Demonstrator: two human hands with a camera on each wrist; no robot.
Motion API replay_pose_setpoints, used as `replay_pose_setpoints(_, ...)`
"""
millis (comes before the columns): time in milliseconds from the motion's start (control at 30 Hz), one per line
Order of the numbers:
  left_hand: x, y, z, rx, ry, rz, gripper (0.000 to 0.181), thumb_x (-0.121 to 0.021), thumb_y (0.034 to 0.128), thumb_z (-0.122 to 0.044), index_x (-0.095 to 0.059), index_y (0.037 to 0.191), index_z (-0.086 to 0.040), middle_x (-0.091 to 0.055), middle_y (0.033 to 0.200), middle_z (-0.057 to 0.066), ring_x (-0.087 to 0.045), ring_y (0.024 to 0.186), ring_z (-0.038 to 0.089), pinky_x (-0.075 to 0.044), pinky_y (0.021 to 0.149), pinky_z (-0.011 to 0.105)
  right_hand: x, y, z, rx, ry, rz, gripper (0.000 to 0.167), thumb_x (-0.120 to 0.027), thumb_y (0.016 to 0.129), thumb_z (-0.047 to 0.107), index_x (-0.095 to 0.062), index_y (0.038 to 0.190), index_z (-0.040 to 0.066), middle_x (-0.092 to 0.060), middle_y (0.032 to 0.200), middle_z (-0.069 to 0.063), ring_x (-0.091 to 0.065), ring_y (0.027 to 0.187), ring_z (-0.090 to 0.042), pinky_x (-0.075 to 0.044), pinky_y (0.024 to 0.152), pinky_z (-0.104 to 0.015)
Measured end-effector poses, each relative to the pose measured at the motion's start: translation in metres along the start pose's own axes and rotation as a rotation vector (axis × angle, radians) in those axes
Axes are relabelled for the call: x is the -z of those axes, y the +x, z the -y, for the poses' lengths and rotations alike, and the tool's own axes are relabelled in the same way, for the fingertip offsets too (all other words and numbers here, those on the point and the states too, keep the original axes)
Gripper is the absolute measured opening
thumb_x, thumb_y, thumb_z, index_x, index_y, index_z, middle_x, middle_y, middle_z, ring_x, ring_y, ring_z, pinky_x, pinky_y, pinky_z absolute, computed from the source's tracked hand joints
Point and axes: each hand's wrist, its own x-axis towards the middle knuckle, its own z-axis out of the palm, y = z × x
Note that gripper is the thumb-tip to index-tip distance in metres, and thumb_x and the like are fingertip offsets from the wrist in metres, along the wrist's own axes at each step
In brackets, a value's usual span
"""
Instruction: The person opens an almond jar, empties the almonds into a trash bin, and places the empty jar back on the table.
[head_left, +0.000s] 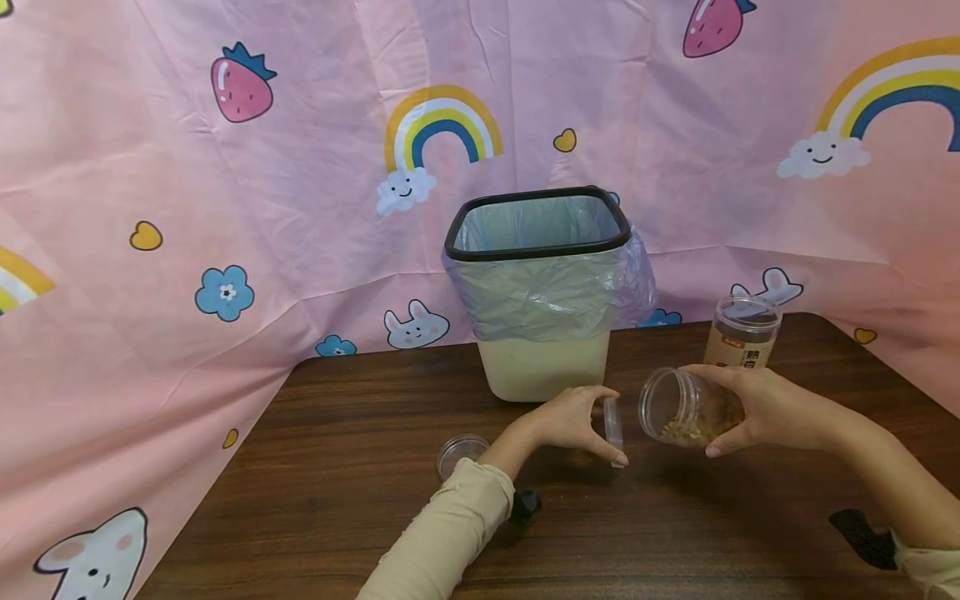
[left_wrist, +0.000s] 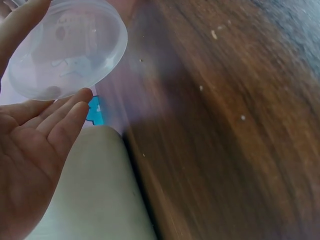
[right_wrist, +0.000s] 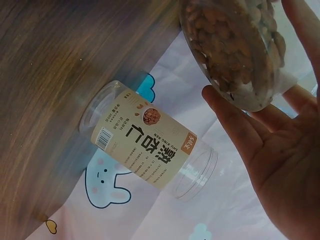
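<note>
In the head view my left hand (head_left: 572, 421) pinches a clear round lid (head_left: 613, 425) by its edges, thumb below and fingers above. The lid stands on edge, facing the mouth of a clear jar (head_left: 663, 407) a short gap away. My right hand (head_left: 761, 410) grips that jar, tipped on its side with its mouth to the left. Brown nuts (right_wrist: 220, 47) lie inside it, seen through its base in the right wrist view. Behind the right hand stands a second clear jar (head_left: 742, 333) with a beige label. Another clear lid (head_left: 457, 452) lies beside my left forearm.
A cream trash bin (head_left: 547, 367) with a black rim and a plastic bag liner stands at the back middle of the dark wooden table (head_left: 360, 500). Small pale crumbs (left_wrist: 214, 34) dot the tabletop. A pink patterned cloth (head_left: 315, 208) hangs behind.
</note>
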Motion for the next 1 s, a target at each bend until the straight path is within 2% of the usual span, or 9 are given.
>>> replay_pose_setpoints(133, 0.001, -0.002, 0.002, 0.009, 0.005, 0.0, 0.089, -0.082, 0.0662, -0.034, -0.037, 0.139, -0.009, -0.042, 0.137, 0.005, -0.051, 0.113, 0.011, -0.041, 0.086, 0.019, 0.0, 0.0, 0.0, 0.003, 0.007, -0.001, 0.094, -0.071, 0.059, 0.064, -0.046, 0.131, 0.008, -0.057, 0.114, -0.011, -0.054, 0.102, -0.03, -0.045, 0.08, -0.049)
replay_pose_setpoints(400, 0.007, -0.01, 0.009, 0.022, 0.161, -0.02, 0.087, -0.081, 0.065, -0.042, -0.043, 0.135, -0.006, -0.051, 0.127, 0.004, -0.048, 0.111, 0.011, -0.039, 0.089, 0.021, 0.0, 0.0, 0.0, 0.011, 0.003, -0.003, 0.095, -0.07, 0.059, 0.064, -0.046, 0.131, 0.008, -0.057, 0.114, -0.011, -0.054, 0.102, -0.029, -0.045, 0.08, -0.049)
replay_pose_setpoints(633, 0.007, -0.015, 0.019, 0.048, 0.226, 0.006, 0.085, -0.081, 0.0626, -0.045, -0.051, 0.129, -0.002, -0.054, 0.123, 0.004, -0.05, 0.109, 0.012, -0.04, 0.087, 0.021, -0.001, -0.001, -0.001, 0.015, 0.005, 0.003, 0.095, -0.07, 0.059, 0.064, -0.045, 0.131, 0.007, -0.058, 0.115, -0.01, -0.055, 0.102, -0.028, -0.046, 0.079, -0.046)
replay_pose_setpoints(800, 0.008, -0.018, 0.022, 0.052, 0.224, 0.042, 0.082, -0.082, 0.0626, -0.043, -0.052, 0.126, 0.0, -0.057, 0.118, 0.005, -0.053, 0.098, 0.009, -0.042, 0.079, 0.018, -0.002, -0.001, -0.001, 0.012, 0.015, 0.004, 0.095, -0.071, 0.059, 0.064, -0.045, 0.131, 0.006, -0.057, 0.114, -0.011, -0.055, 0.102, -0.029, -0.046, 0.079, -0.048)
replay_pose_setpoints(933, 0.007, -0.017, 0.022, 0.05, 0.215, 0.067, 0.07, -0.083, 0.0629, -0.04, -0.058, 0.115, 0.0, -0.056, 0.097, 0.002, -0.049, 0.078, 0.007, -0.039, 0.065, 0.017, -0.002, -0.001, -0.001, 0.013, 0.01, 0.004, 0.095, -0.071, 0.059, 0.064, -0.046, 0.131, 0.007, -0.057, 0.114, -0.01, -0.055, 0.102, -0.029, -0.046, 0.079, -0.048)
replay_pose_setpoints(1000, 0.007, -0.017, 0.022, 0.059, 0.237, 0.071, 0.069, -0.083, 0.0629, -0.04, -0.058, 0.114, -0.001, -0.055, 0.095, 0.002, -0.047, 0.078, 0.007, -0.039, 0.065, 0.017, -0.002, -0.001, -0.001, 0.014, 0.008, 0.004, 0.095, -0.07, 0.059, 0.064, -0.046, 0.131, 0.007, -0.058, 0.114, -0.009, -0.055, 0.102, -0.028, -0.046, 0.079, -0.047)
